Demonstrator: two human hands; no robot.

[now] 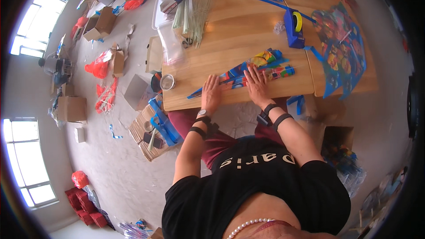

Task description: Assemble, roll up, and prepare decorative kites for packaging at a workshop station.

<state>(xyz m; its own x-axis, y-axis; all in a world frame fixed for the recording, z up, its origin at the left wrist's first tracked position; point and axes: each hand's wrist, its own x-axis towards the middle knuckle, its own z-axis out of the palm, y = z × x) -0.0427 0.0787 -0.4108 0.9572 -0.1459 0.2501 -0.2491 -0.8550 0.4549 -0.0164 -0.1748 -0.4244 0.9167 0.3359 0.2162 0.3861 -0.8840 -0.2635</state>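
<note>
Blue patterned film [232, 74] lies folded narrow on the tabletop [248, 26], its long axis slanting from a pointed left tip to a wider, farther right end. The left hand [211, 92] rests nearer the tip, the right hand [257, 85] nearer the wide end; fingers flat, gripping nothing.

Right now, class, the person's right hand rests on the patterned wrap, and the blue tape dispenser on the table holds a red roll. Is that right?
Not quite: the head view shows that the roll is yellow, not red. The right hand does rest on the patterned wrap, and the blue tape dispenser is on the table.
</note>
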